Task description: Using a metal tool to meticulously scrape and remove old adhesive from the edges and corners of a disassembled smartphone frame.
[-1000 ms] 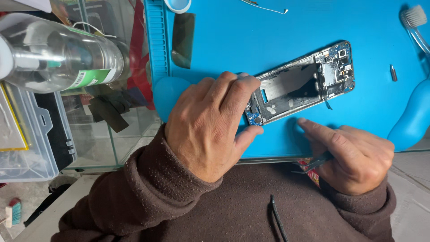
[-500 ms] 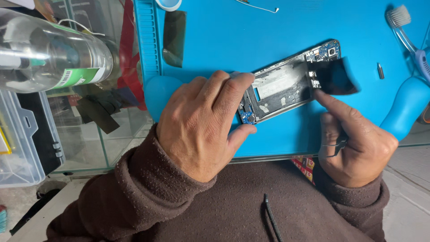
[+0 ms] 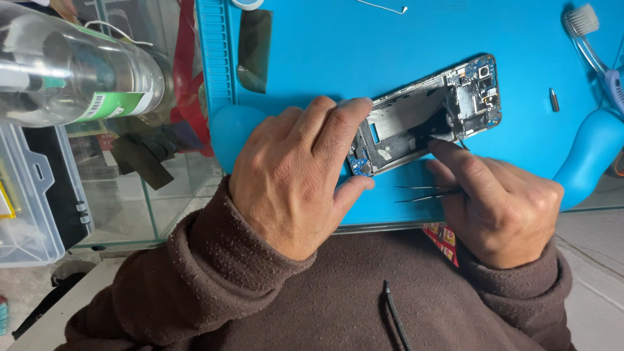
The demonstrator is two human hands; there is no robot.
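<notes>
An opened phone frame (image 3: 426, 117) with bare circuit boards lies tilted on a blue work mat (image 3: 364, 58). My left hand (image 3: 296, 172) clamps its lower left end between the thumb and the fingers. My right hand (image 3: 500, 208) holds thin metal tweezers (image 3: 426, 193) under the palm. Its forefinger presses a small black piece (image 3: 437, 123) at the middle of the frame.
A clear bottle (image 3: 71, 71) lies on its side at the upper left, above a clear plastic parts box (image 3: 32, 201). On the mat are a dark film strip (image 3: 255, 49), a small screwdriver bit (image 3: 553, 100), a toothbrush (image 3: 588, 39) and a bent wire (image 3: 383, 8).
My right hand has moved up from the mat's front edge to the frame. The black piece it held at the frame's upper right half a second ago is now pressed at the frame's middle.
</notes>
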